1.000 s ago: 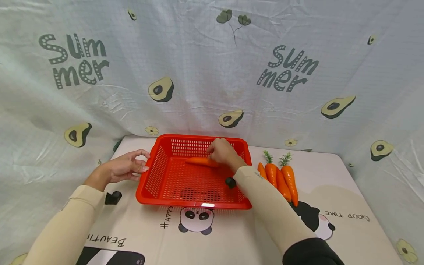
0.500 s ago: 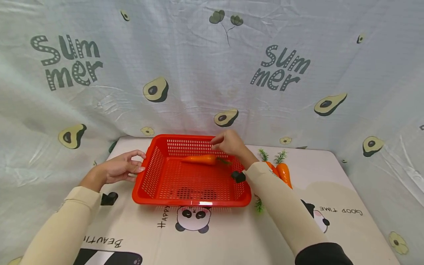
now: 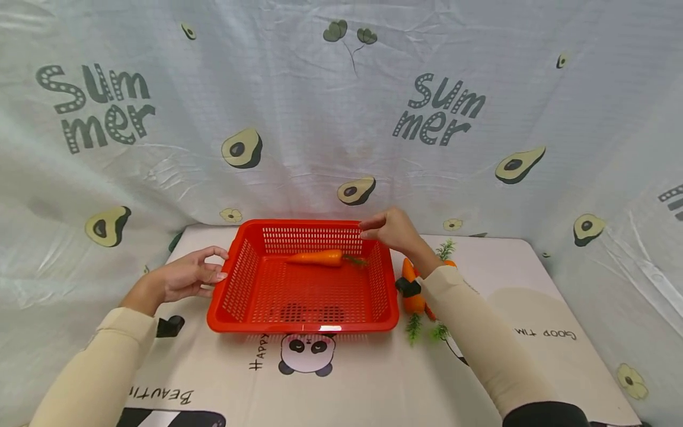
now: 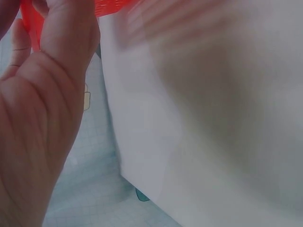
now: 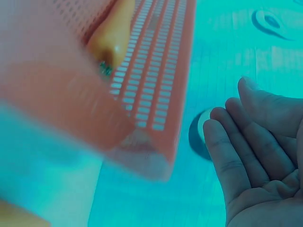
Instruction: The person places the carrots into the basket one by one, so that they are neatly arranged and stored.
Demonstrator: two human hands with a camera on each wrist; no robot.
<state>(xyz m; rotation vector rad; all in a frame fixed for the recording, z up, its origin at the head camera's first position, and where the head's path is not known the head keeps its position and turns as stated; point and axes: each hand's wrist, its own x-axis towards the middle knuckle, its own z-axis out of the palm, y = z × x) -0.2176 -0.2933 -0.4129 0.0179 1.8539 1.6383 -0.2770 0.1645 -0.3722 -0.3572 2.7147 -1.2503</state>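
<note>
A red plastic basket (image 3: 315,327) with slotted walls stands on the table. One orange carrot (image 3: 317,258) with a green top lies inside it, toward the back wall. My left hand (image 3: 184,276) holds the basket's left rim; in the left wrist view the red rim shows between its thumb and fingers. Over the back right corner, my right hand (image 3: 393,230) hovers with nothing in it. Its fingers (image 5: 227,153) are loosely extended in the right wrist view, apart from the basket wall. Several more carrots (image 3: 413,303) lie right of the basket, partly hidden by the right forearm.
The pale table (image 3: 331,397) has printed pandas and words. A fabric backdrop (image 3: 299,118) with avocado prints hangs right behind it and along both sides. Small black pieces sit at both wrists.
My right hand has let go of the carrot in the basket, risen and moved right to the back right corner. My left hand stays at the left rim.
</note>
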